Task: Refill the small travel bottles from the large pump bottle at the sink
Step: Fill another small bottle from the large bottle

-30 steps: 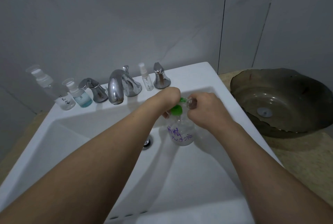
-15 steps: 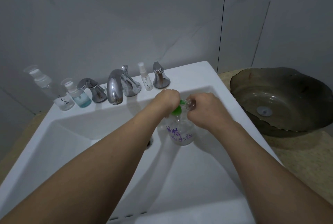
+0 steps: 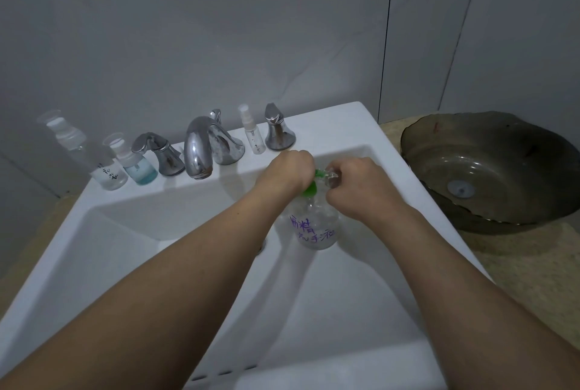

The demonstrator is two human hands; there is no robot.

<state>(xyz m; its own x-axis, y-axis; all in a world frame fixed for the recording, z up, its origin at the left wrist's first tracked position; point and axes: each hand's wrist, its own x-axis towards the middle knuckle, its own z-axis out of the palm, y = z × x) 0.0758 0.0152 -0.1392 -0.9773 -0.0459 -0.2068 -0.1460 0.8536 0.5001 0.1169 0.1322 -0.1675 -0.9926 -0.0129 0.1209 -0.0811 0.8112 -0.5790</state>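
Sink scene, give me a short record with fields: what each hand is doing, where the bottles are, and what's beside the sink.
left hand: on the green pump
right hand: holds a small clear bottle at the spout
pump bottle: upright in the sink, purple writing
ledge: three small bottles, two left of the faucet, one spray bottle right of it
beside sink: dark glass bowl

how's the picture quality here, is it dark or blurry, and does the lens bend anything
Head view: dim, flat, bluish light with soft shadows; bright glare on the chrome faucet; the wide-angle lens bows the sink edges and stretches both forearms; the purple writing on the large pump bottle stays readable.
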